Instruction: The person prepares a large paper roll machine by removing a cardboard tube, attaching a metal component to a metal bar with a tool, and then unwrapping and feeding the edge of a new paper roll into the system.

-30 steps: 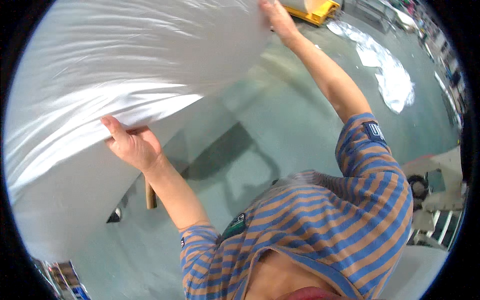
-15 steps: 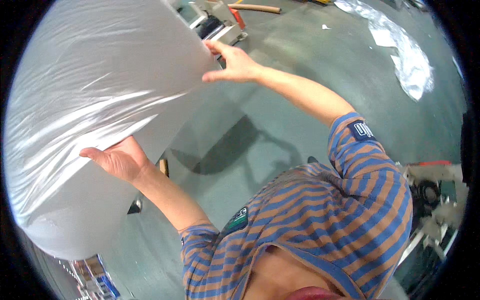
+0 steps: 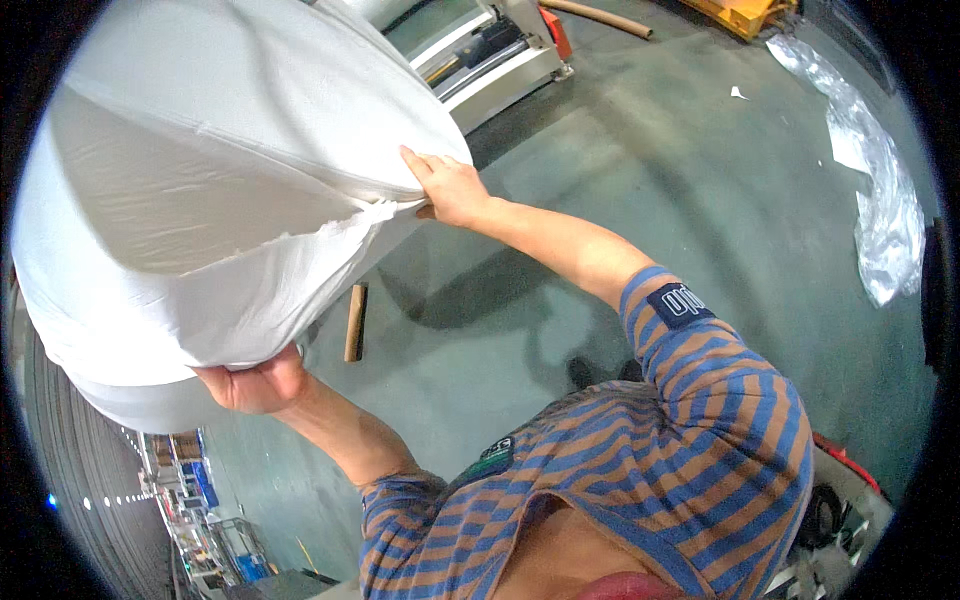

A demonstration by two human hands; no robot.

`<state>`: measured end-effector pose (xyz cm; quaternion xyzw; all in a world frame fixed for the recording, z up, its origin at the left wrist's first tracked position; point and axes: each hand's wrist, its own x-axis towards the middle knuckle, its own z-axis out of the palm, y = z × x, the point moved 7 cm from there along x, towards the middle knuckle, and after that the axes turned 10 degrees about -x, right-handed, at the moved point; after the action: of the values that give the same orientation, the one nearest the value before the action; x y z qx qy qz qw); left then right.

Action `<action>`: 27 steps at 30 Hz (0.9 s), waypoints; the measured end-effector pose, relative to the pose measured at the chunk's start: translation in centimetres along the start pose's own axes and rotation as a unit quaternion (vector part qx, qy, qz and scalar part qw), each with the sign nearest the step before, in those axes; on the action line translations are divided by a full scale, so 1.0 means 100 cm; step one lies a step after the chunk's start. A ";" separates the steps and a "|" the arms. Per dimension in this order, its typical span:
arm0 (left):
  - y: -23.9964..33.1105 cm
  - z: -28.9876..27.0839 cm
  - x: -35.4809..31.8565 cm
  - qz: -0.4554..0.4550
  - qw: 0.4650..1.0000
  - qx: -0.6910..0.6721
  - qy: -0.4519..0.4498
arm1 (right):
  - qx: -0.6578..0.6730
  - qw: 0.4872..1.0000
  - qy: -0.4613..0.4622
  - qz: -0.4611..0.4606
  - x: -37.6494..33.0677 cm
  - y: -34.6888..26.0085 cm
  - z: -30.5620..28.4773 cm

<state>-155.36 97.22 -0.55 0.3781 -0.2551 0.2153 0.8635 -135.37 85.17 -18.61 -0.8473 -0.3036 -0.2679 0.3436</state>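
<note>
A large roll wrapped in white plastic film (image 3: 110,320) fills the upper left. A loose sheet of the film has a ragged edge and gapes away from the roll, with a shaded hollow behind it. My right hand (image 3: 455,190) grips the bunched film at the roll's right end, fingers on top and thumb underneath. Lower down, my left hand (image 3: 255,385) is closed on the lower margin of the sheet; its fingers are partly hidden by the film.
A brown cardboard tube (image 3: 355,322) lies on the green floor (image 3: 620,150) beside the roll. Behind stands a white machine frame (image 3: 510,85). Crumpled clear film (image 3: 890,220) lies at the far right, near a yellow piece of equipment (image 3: 745,15). More machinery (image 3: 840,520) is at lower right.
The film, smooth and creased before, now gapes open with a ragged edge showing. My right hand has closed on the film at the roll's end. The whole view has shifted.
</note>
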 end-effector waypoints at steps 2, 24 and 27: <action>0.012 -0.041 -0.010 0.169 0.911 0.287 0.244 | 0.015 1.000 0.000 0.003 -0.005 0.013 0.014; -0.044 -0.146 0.163 0.195 0.866 0.404 0.220 | 0.097 0.992 -0.084 -0.019 0.139 0.070 0.068; -0.053 -0.151 0.179 0.194 0.864 0.407 0.226 | 0.097 0.990 -0.098 -0.022 0.153 0.077 0.080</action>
<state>-134.27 108.64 -1.44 0.5794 -0.0114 0.5430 0.6078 -117.75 91.68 -16.66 -0.8250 -0.3792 -0.1602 0.3871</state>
